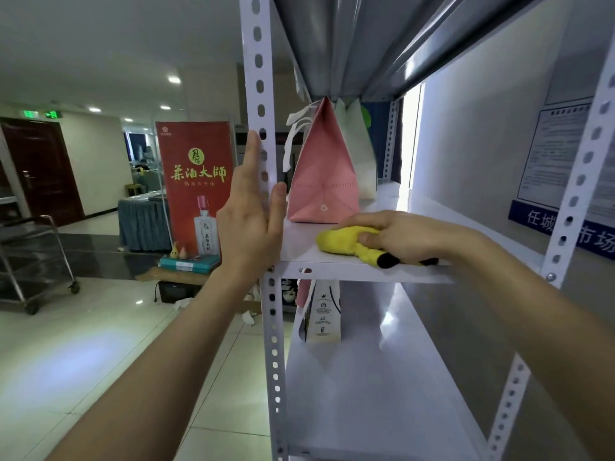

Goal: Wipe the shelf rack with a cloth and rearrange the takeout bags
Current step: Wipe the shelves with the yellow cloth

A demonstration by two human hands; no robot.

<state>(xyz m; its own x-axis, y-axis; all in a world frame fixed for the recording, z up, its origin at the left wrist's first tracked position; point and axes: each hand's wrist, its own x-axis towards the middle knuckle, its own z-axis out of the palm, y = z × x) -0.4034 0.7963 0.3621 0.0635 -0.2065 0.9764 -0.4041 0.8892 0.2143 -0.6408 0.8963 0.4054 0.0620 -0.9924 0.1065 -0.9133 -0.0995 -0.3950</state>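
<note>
The white metal shelf rack (359, 271) fills the right half of the view. My right hand (399, 236) presses a yellow cloth (342, 241) with a black end flat on the middle shelf, near its front edge. Just behind the cloth stands a pink takeout bag (321, 181) with white handles, and a white bag (357, 154) stands behind that. A white printed bag (321, 311) stands on the shelf below. My left hand (249, 207) is flat and open against the rack's front left post (263, 128), fingers pointing up, thumb near the pink bag.
A red standing banner (194, 181) with a bottle picture is left of the rack, with boxes at its foot. A metal trolley (36, 261) stands at the far left on the tiled floor. A blue-and-white notice (545, 201) hangs on the wall to the right.
</note>
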